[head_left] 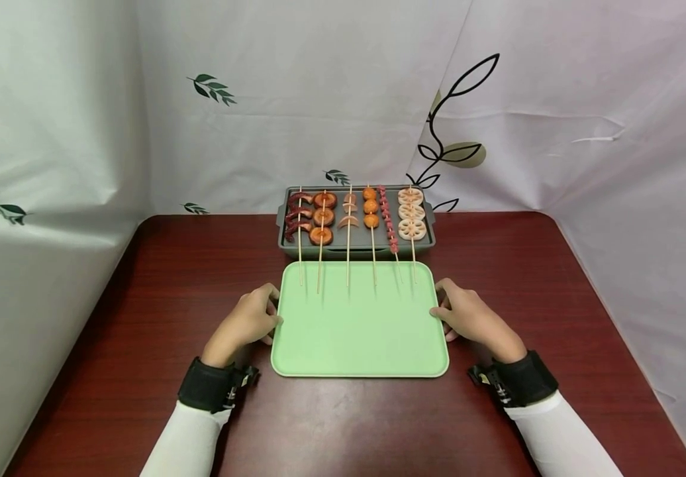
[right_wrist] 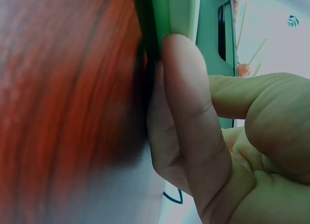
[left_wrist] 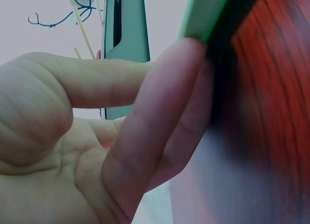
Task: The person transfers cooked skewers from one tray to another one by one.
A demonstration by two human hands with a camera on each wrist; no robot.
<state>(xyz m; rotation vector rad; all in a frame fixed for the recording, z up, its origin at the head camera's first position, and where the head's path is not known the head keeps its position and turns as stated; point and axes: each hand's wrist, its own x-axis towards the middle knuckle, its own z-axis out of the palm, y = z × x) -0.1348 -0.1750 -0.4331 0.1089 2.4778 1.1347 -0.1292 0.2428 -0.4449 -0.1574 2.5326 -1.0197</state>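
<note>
A light green rectangular tray (head_left: 361, 331) lies at the middle of the table, its far edge beneath the tips of the skewer sticks. My left hand (head_left: 249, 317) grips its left side, thumb at the rim and fingers curled by the edge. On the opposite side my right hand (head_left: 465, 313) holds the tray's right rim in the same way. In the left wrist view, a finger (left_wrist: 160, 93) presses against the tray's edge (left_wrist: 206, 13). The right wrist view likewise has a finger (right_wrist: 186, 88) against the tray's edge (right_wrist: 181, 16).
Just behind the tray stands a dark grill pan (head_left: 337, 237) bearing several skewers, among them lotus root slices (head_left: 412, 230), orange balls (head_left: 371, 221) and mushroom-like rounds (head_left: 321, 236). Their sticks overhang the tray. White patterned cloth (head_left: 289, 99) borders the dark red wooden table (head_left: 158, 298).
</note>
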